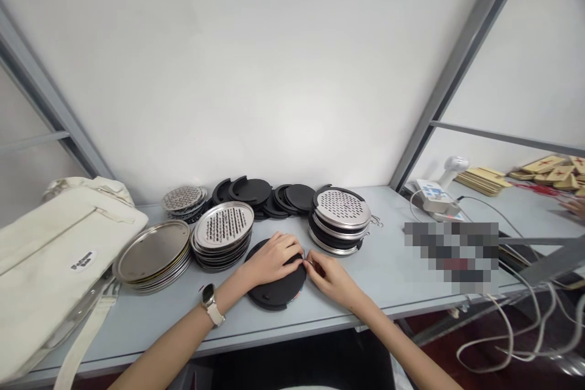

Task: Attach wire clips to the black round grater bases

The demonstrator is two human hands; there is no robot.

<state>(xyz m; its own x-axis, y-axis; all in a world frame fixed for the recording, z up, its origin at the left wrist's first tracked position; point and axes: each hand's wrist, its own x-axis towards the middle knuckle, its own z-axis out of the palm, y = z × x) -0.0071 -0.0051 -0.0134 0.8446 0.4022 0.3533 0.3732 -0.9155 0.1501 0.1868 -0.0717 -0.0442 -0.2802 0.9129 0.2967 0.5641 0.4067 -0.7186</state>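
The left hand [276,261] covers much of a round black disc [274,289] lying at the table's near edge, palm pressed down on it. At the disc's right rim the right hand [326,274] pinches something small, mostly hidden by the fingers. A blurred patch [452,256] masks whatever lies to the right. Perforated metal graters [223,225] stand stacked on the smooth grey table [384,274], against a plain white wall [283,73].
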